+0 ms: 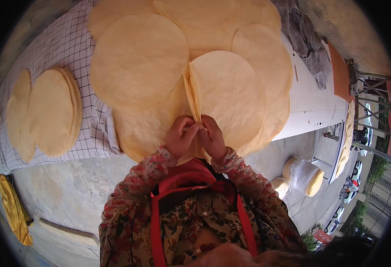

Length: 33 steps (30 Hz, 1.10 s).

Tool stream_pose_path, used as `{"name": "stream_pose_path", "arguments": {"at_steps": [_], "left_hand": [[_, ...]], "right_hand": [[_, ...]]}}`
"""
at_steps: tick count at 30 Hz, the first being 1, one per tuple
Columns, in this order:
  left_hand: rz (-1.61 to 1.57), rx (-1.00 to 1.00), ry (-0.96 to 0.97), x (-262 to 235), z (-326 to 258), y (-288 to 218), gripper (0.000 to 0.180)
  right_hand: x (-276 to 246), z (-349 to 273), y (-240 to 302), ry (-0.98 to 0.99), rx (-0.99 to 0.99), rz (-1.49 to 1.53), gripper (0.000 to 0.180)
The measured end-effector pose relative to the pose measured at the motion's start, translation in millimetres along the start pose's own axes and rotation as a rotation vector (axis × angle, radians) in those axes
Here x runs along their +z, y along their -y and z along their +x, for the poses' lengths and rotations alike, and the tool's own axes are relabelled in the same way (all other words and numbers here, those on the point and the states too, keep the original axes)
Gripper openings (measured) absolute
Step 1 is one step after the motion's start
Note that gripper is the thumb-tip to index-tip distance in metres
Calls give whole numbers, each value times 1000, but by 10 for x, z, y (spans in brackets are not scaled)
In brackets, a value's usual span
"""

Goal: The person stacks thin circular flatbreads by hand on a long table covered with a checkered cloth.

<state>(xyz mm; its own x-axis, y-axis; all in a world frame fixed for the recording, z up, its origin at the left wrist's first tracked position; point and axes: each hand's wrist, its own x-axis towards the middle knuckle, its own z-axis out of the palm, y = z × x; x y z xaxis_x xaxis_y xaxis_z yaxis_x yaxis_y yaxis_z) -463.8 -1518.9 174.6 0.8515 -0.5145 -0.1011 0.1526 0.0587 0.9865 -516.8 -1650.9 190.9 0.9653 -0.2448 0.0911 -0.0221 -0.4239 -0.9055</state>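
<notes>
My left hand [181, 137] and my right hand [212, 139] meet close to my body, fingers pinched together. Between them they grip the near edges of thin, round, pale-yellow flatbread sheets [193, 95], which stand up in a narrow fold. To the right of that fold lies a large round sheet [229, 89], its left edge lifted. On the left another large round sheet [138, 62] lies flat, overlapping others beneath. Several more sheets [200, 39] spread over the table's far side. The fingertips partly hide how many layers are held.
On the left, a checked cloth [95, 113] carries stacked round sheets [55, 111]. A dark checked cloth [303, 33] lies at the far right of the white table [313, 104]. Beyond the right edge, a plastic-wrapped stack [309, 175] sits low down. A yellow cloth [14, 209] hangs lower left.
</notes>
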Motion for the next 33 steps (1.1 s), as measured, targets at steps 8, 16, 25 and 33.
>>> {"name": "stream_pose_path", "arguments": {"at_steps": [8, 16, 25, 33], "left_hand": [[338, 59, -225, -162, -42, 99, 30], [973, -28, -372, -311, 237, 614, 38], [807, -84, -319, -247, 206, 227, 12], [370, -55, -134, -1, 235, 90, 17]], "right_hand": [[136, -19, -50, -52, 167, 9, 14], [-1257, -35, 0, -303, 469, 981, 16], [-2904, 39, 1259, -437, 166, 347, 21], [-522, 117, -18, -83, -43, -286, 7]]}}
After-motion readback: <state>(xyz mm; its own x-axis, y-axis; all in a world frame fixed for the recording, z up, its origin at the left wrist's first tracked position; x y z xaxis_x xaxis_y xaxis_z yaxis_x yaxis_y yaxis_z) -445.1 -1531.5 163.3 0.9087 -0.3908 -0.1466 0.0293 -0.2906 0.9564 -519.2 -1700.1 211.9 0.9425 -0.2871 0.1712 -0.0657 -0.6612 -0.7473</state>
